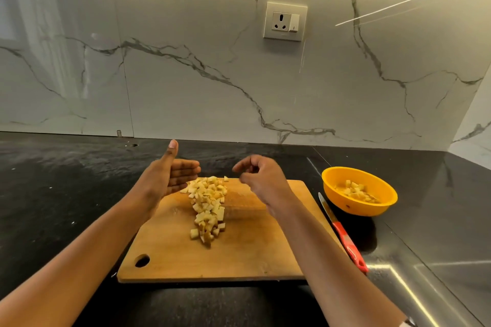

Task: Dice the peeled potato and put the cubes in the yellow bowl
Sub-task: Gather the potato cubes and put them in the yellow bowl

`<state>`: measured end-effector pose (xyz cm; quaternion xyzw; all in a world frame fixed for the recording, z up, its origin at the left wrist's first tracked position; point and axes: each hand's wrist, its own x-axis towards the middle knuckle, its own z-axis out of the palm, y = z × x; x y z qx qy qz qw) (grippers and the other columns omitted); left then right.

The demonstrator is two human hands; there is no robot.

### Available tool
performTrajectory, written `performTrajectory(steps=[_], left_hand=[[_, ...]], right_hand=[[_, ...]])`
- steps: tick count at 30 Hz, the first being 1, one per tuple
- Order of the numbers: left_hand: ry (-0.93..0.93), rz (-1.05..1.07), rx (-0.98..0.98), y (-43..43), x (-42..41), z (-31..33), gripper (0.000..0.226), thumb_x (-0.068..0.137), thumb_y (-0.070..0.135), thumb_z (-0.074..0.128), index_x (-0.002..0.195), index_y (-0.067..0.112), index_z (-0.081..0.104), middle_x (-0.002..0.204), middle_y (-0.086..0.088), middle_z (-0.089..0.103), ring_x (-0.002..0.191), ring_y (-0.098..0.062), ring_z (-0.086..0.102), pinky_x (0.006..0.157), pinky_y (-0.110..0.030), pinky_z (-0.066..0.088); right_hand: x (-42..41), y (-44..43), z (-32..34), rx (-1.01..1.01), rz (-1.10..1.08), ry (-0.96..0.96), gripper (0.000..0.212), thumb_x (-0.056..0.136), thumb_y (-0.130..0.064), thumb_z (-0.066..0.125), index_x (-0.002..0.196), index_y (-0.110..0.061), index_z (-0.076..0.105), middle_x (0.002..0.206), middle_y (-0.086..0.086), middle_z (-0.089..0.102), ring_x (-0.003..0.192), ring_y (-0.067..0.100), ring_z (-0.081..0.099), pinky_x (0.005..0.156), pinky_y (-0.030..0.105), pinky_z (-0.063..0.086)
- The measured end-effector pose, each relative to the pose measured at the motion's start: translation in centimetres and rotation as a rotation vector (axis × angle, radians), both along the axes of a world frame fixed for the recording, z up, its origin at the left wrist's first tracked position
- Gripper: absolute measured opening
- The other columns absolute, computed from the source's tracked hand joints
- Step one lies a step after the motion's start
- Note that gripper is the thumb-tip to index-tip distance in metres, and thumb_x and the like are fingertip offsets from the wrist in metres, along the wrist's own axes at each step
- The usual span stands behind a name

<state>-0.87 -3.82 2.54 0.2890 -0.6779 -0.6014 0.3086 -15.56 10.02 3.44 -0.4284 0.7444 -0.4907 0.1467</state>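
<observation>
- Two bare forearms come in from the near edge of the dark worktop [66,180] and reach toward its middle.
- A wooden cutting board [252,252] lies flat on the worktop close to the near edge. It has a hanging hole [142,260] in its near left corner.
- A knife [342,233] with a red handle lies on the worktop just beside the right side of the board. The handle points to the near edge and the blade to the far edge. No hand touches it.
- The potato cubes [208,204] lie in a long pile on the board. The pile is narrow at the near end and wider toward the far side of the board.
- The left hand [170,175] is open at the far left end of the pile. Its fingers are straight and together, its palm faces right and its thumb points up. The fingertips are at the pile or just beside it.
- The right hand [263,180] hovers above the far part of the board, to the right of the pile. Its fingers are loosely curled and nothing shows in them.
- The yellow bowl [353,207] stands on the worktop to the right of the board, toward the far right corner, near the tip of the knife. Some cubes in the bowl [356,191] already lie at its bottom.
- Behind the far edge rises a marble wall [186,87] with a wall socket [285,21].
</observation>
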Motion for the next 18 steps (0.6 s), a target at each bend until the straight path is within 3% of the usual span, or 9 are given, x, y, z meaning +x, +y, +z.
performTrajectory(steps=[3, 6, 11, 13, 16, 18], left_hand=[[-0.024, 0.042, -0.090, -0.9, 0.0, -0.6, 0.069, 0.081, 0.069, 0.022, 0.101, 0.020, 0.066, 0.115, -0.004, 0.067, 0.108, -0.018, 0.061, 0.106, -0.041, 0.038], [-0.114, 0.044, -0.166, -1.5, -0.8, -1.2, 0.079, 0.081, 0.069, 0.017, 0.117, 0.015, 0.062, 0.132, -0.008, 0.056, 0.122, -0.022, 0.052, 0.112, -0.044, 0.029], [-0.316, -0.077, -0.244, -1.7, -2.9, -1.4, 0.091, 0.077, 0.074, 0.010, 0.136, 0.016, 0.048, 0.146, -0.009, 0.041, 0.134, -0.028, 0.037, 0.114, -0.051, 0.022], [-0.345, -0.120, -0.272, -1.5, -3.5, -1.5, 0.092, 0.078, 0.073, 0.007, 0.135, 0.014, 0.049, 0.143, -0.008, 0.046, 0.134, -0.026, 0.039, 0.115, -0.049, 0.021], [-0.373, -0.150, -0.299, -1.1, -3.6, -1.7, 0.091, 0.078, 0.072, 0.004, 0.131, 0.018, 0.055, 0.137, -0.005, 0.053, 0.130, -0.024, 0.043, 0.115, -0.048, 0.021], [-0.342, -0.188, -0.247, -0.9, -2.9, -1.8, 0.090, 0.077, 0.073, 0.004, 0.125, 0.021, 0.060, 0.125, 0.001, 0.060, 0.119, -0.018, 0.051, 0.110, -0.039, 0.030]], right_hand=[[-0.5, -1.0, 0.0, 0.079, 0.035, 0.024, 0.025, 0.091, -0.003, 0.058, 0.110, -0.018, 0.066, 0.103, -0.003, 0.061, 0.094, 0.006, 0.056, 0.072, 0.014, 0.045], [-1.3, -2.3, -0.6, 0.098, -0.010, -0.079, 0.028, 0.101, -0.013, 0.042, 0.117, -0.016, 0.064, 0.120, 0.000, 0.061, 0.111, 0.012, 0.053, 0.091, 0.024, 0.041], [-0.5, -3.7, -1.0, 0.321, 0.135, 0.040, 0.043, 0.105, -0.030, 0.024, 0.142, -0.019, 0.044, 0.149, 0.004, 0.038, 0.135, 0.021, 0.035, 0.107, 0.033, 0.027], [0.1, -3.8, -1.0, 0.343, 0.180, 0.101, 0.044, 0.106, -0.030, 0.022, 0.142, -0.017, 0.044, 0.149, 0.007, 0.038, 0.135, 0.023, 0.036, 0.107, 0.034, 0.028], [0.5, -3.3, -1.3, 0.288, 0.176, 0.031, 0.044, 0.105, -0.034, 0.025, 0.137, -0.016, 0.049, 0.143, 0.008, 0.044, 0.127, 0.021, 0.042, 0.096, 0.030, 0.031], [0.1, -2.6, -1.6, 0.283, 0.178, 0.016, 0.044, 0.104, -0.038, 0.028, 0.137, -0.017, 0.049, 0.142, 0.006, 0.044, 0.126, 0.020, 0.042, 0.093, 0.029, 0.031]])
